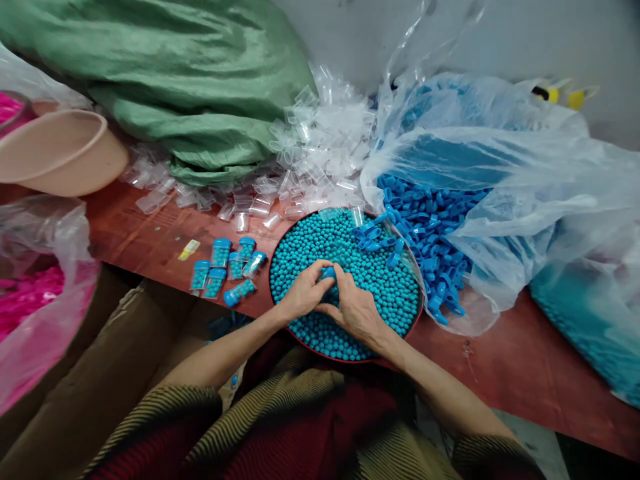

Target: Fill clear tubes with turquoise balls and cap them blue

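Note:
Over a round red-rimmed basin (421,313) full of small turquoise beads (313,250), my left hand (306,291) and my right hand (358,311) meet. A blue cap (328,273) shows between their fingertips. The fingers of both hands are closed on it, and whatever is below it is hidden by them. Several loose blue caps (369,235) lie on the beads at the back right. Left of the basin, several small clear jars with blue caps (215,283) hold turquoise beads; most stand upright, and one jar (240,293) lies on its side.
Empty clear jars (325,153) are heaped behind the basin, beside a green sack (200,87). Blue caps (435,233) spill from a plastic bag (520,173) at right. A beige tub (65,153) and pink pieces (33,297) are at left. The red tabletop (130,230) ends near me.

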`<move>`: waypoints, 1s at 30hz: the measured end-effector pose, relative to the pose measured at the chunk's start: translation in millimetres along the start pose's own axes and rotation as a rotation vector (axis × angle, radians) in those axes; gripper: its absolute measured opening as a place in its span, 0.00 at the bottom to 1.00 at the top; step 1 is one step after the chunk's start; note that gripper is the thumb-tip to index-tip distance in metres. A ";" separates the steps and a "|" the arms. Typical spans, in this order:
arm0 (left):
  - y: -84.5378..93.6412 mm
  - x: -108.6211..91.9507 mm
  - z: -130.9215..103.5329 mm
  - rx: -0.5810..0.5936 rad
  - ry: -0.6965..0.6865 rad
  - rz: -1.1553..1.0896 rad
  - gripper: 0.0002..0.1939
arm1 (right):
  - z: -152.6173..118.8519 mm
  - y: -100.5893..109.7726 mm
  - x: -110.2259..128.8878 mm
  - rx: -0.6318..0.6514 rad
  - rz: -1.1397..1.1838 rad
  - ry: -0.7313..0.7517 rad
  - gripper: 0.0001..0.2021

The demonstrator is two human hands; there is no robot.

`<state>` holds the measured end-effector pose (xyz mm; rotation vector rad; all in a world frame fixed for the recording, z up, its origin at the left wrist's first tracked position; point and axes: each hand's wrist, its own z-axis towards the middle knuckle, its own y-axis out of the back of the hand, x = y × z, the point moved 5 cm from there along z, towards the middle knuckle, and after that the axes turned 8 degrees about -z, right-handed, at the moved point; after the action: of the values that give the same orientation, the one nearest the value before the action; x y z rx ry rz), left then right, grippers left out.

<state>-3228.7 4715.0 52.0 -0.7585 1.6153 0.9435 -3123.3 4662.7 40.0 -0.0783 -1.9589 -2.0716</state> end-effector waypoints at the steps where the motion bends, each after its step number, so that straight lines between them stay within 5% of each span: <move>1: 14.0 -1.1 -2.3 -0.039 -0.013 0.057 0.14 | 1.6 3.1 -3.1 0.022 -0.011 0.010 0.34; 6: 100.2 -2.3 -21.5 -0.375 -0.046 0.459 0.18 | 17.6 25.0 -56.0 -0.114 -0.048 -0.124 0.17; 9: 121.9 -6.9 -26.5 -0.582 -0.089 0.758 0.18 | 37.1 34.1 -84.2 -0.150 -0.189 -0.175 0.17; 11: 108.6 -9.8 -20.3 -0.581 -0.152 0.834 0.16 | 52.7 34.6 -90.6 -0.118 -0.307 -0.134 0.16; 16: 27.7 -5.9 16.3 -0.217 -0.164 0.789 0.13 | 72.4 25.0 -90.7 -0.054 -0.430 -0.061 0.11; 19: -5.6 -1.3 33.4 -0.066 -0.140 0.811 0.17 | 63.3 21.6 -87.7 -0.068 -0.455 -0.013 0.11; 23: -19.0 7.9 43.2 0.014 -0.120 0.878 0.14 | 39.9 18.1 -75.9 -0.095 -0.546 0.067 0.10; 30: -15.6 14.7 45.1 -0.003 -0.174 0.782 0.10 | 27.0 7.0 -63.2 0.023 -0.516 0.142 0.11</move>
<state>-3197.6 4746.8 29.3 -0.0050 1.7712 1.5073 -3065.4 4699.9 34.0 0.6230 -2.0693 -2.2696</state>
